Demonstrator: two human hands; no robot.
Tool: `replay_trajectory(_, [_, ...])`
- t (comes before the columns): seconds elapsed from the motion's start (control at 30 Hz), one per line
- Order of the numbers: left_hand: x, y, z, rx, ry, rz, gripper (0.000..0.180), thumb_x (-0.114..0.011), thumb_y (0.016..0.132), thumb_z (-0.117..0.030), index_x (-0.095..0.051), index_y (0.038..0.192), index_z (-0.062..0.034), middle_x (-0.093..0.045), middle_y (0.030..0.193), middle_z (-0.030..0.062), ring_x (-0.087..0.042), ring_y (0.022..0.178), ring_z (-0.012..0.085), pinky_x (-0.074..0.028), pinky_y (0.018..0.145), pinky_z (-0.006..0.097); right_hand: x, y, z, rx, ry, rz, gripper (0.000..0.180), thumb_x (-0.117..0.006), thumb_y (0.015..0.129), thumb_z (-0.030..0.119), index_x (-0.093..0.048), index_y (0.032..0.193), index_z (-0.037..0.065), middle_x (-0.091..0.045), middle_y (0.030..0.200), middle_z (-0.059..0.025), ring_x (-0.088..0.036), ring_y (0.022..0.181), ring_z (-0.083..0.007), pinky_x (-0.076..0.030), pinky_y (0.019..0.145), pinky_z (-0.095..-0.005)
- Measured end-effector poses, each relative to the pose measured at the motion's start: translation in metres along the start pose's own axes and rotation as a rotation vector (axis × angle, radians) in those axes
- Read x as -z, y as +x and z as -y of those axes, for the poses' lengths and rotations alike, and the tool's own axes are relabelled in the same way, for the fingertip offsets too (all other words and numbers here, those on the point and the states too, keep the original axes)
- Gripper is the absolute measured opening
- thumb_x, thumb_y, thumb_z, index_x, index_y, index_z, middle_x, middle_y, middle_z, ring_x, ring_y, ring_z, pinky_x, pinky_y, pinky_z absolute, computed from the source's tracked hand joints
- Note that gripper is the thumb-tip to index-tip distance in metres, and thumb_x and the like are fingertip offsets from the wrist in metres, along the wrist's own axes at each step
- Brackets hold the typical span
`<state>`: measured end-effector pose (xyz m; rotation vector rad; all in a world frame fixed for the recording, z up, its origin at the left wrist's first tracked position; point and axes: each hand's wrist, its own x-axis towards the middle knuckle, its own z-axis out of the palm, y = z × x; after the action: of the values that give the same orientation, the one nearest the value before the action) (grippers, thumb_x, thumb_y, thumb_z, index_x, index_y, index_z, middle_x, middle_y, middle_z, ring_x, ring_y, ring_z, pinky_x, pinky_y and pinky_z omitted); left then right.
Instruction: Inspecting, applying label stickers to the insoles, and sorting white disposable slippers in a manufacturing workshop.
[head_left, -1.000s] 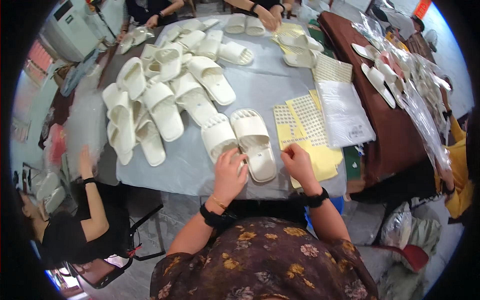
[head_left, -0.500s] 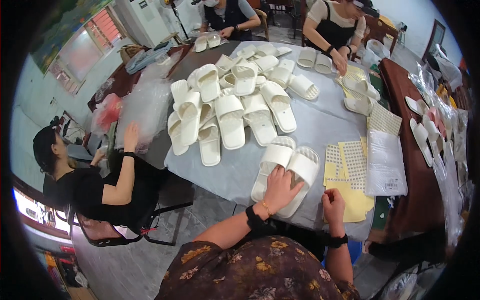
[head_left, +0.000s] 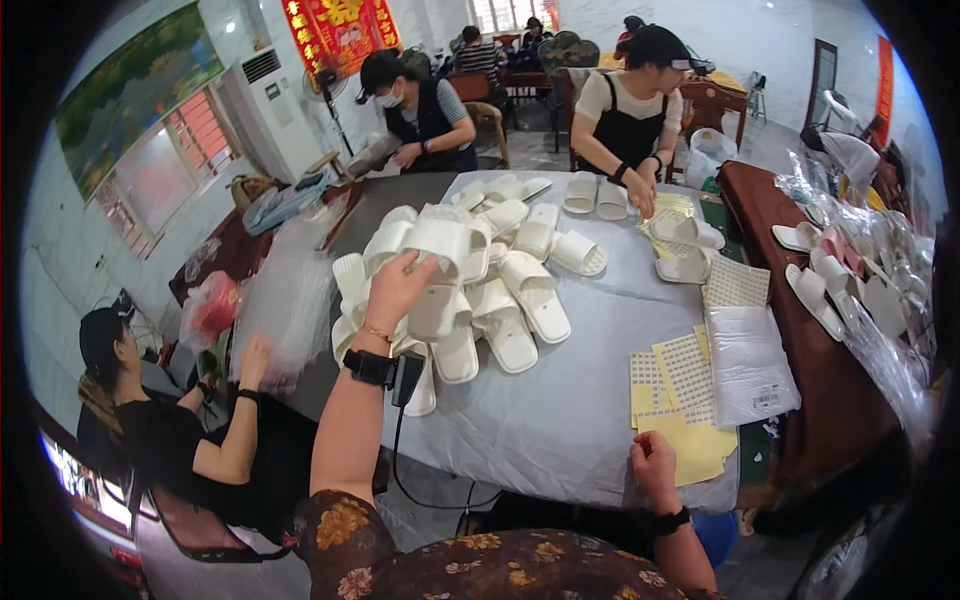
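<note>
My left hand is closed on a pair of white open-toed slippers, held up over the near left side of the pile. The pile of white slippers lies on the grey-covered table, with soles and straps overlapping. My right hand is at the table's near edge, fingers curled, by the lower corner of the yellow sticker sheets. Whether anything small is pinched in it cannot be made out.
A white padded packet lies right of the sheets. Several more slippers and clear plastic bags rest on the brown surface at right. A person sits at left by clear bags; two people work across the table.
My left hand has carried the pair of slippers from the table before me, up and left to the pile. The right hand stays near the sheets. The view has tilted up.
</note>
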<state>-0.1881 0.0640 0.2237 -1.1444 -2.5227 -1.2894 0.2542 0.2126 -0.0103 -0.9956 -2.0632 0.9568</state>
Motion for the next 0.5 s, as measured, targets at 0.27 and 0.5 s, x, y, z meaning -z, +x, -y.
replay_trajectory(0.27, [-0.139,-0.13,0.018,-0.26,0.068,0.001,0.039,-0.072,0.085,-0.024,-0.066,0.118,-0.002,-0.055,0.133,0.0242,-0.048,0.125,0.0422,-0.037,0.108,0.048,0.02,-0.003,-0.001,-0.072,0.002,-0.003,0.013,-0.067,0.083,0.012,-0.067,0.092,0.002,-0.068,0.084,-0.0157,-0.067,0.076,-0.0313,-0.054,0.07,-0.0394])
replay_trajectory(0.5, [-0.185,-0.276,0.027,-0.114,-0.056,0.168,0.043,-0.068,0.086,-0.019,-0.06,0.123,0.0007,-0.052,0.135,0.0205,-0.046,0.127,0.0393,-0.036,0.108,0.049,0.015,0.008,0.01,-0.114,0.129,0.139,0.017,-0.064,0.088,0.014,-0.067,0.098,0.001,-0.069,0.088,-0.0171,-0.068,0.083,-0.0301,-0.053,0.076,-0.0376])
